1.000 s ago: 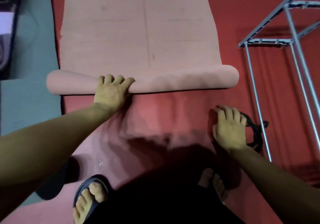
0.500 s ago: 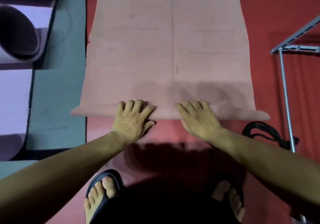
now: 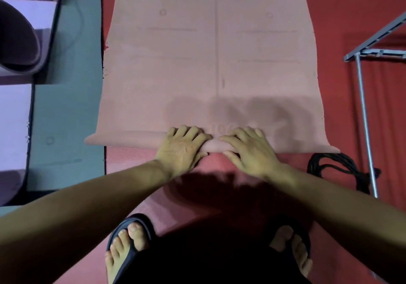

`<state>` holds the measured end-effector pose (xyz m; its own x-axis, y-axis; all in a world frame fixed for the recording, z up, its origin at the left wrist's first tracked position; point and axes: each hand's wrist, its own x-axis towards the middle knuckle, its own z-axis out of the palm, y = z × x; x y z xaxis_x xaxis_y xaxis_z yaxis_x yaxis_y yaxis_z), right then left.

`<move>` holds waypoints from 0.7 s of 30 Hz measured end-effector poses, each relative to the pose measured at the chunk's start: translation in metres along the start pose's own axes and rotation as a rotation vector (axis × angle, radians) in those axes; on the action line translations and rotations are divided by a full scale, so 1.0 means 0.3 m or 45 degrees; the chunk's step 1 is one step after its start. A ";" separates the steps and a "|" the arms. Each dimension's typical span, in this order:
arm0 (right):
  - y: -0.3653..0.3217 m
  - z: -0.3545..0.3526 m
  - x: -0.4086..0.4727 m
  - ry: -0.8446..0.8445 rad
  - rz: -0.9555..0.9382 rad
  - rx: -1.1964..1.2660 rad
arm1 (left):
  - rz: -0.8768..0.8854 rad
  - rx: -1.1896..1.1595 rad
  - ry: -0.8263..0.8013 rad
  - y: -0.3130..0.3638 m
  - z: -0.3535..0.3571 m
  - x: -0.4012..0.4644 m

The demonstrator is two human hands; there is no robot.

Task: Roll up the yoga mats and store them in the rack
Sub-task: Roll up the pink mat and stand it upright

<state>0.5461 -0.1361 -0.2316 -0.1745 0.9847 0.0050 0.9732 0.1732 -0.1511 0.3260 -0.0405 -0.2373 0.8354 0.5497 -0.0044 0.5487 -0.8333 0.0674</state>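
A red floor mat (image 3: 342, 9) is covering the floor. On it a pink yoga mat (image 3: 211, 59) is lying mostly flat, stretching away from the person, with only its near end wound into a thin roll (image 3: 131, 140) running across the view. A teal mat (image 3: 66, 108) is lying alongside on the left, and a metal rack (image 3: 362, 99) is standing at the right. Black cord (image 3: 338, 165) is lying coiled by the rack's leg. The left hand (image 3: 182, 149) and right hand (image 3: 250, 152) are sitting side by side on the roll's middle, fingers curled over it, thumbs tucked beneath. Two sandalled feet (image 3: 129, 246) are standing behind.
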 end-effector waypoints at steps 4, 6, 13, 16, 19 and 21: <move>-0.083 0.025 -0.055 0.037 0.171 0.060 | -0.138 -0.123 0.042 0.069 0.010 -0.048; -0.095 0.029 -0.052 0.053 0.222 0.064 | -0.208 -0.139 0.040 0.092 0.012 -0.058; -0.145 0.053 -0.081 0.034 0.223 0.082 | -0.187 -0.205 -0.003 0.122 0.036 -0.094; -0.170 0.078 -0.103 0.183 0.243 0.032 | -0.220 -0.253 0.045 0.140 0.038 -0.119; -0.155 0.098 -0.117 0.316 0.167 0.018 | -0.161 -0.323 0.176 0.110 0.059 -0.143; -0.144 0.094 -0.118 0.336 0.151 0.061 | -0.079 -0.345 0.238 0.078 0.078 -0.148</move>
<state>0.5062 -0.1791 -0.2533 -0.0091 0.9706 0.2405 0.9752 0.0618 -0.2126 0.3027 -0.0857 -0.2589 0.7662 0.6212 0.1648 0.5487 -0.7658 0.3356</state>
